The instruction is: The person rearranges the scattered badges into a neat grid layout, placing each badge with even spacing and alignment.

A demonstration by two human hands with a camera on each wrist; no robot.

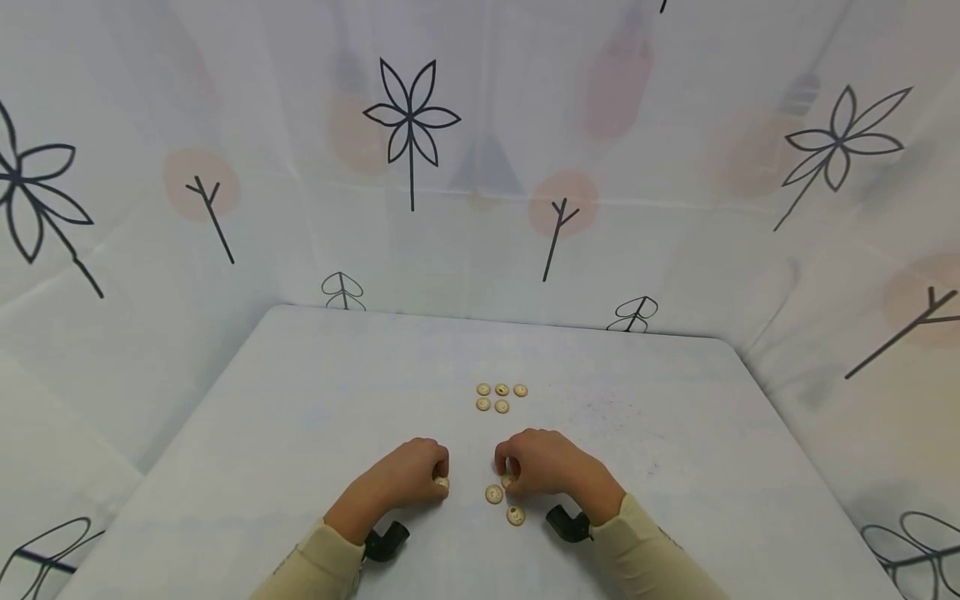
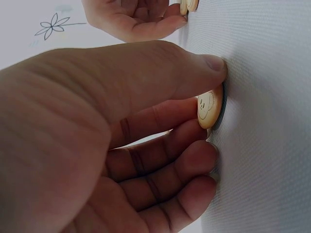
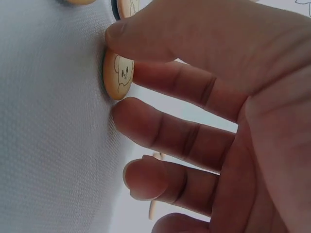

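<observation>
My left hand (image 1: 408,475) is low on the white table (image 1: 322,375). In the left wrist view its thumb and fingers pinch the edges of a small round tan disc with a line-drawn cartoon face (image 2: 210,108). To the right, my right hand (image 1: 551,467) holds a similar disc (image 3: 119,75) between thumb and fingers, close to the tabletop. Its other fingers are spread and bent. In the head view, two loose discs lie beside the right hand, one left of its thumb (image 1: 493,494) and one below it (image 1: 515,516).
Beyond the hands, several matching discs (image 1: 502,390) lie in two short rows, three in the far row and two in the near one. A white patterned curtain (image 1: 480,150) stands around the table. Black wrist cameras (image 1: 387,542) hang under both wrists.
</observation>
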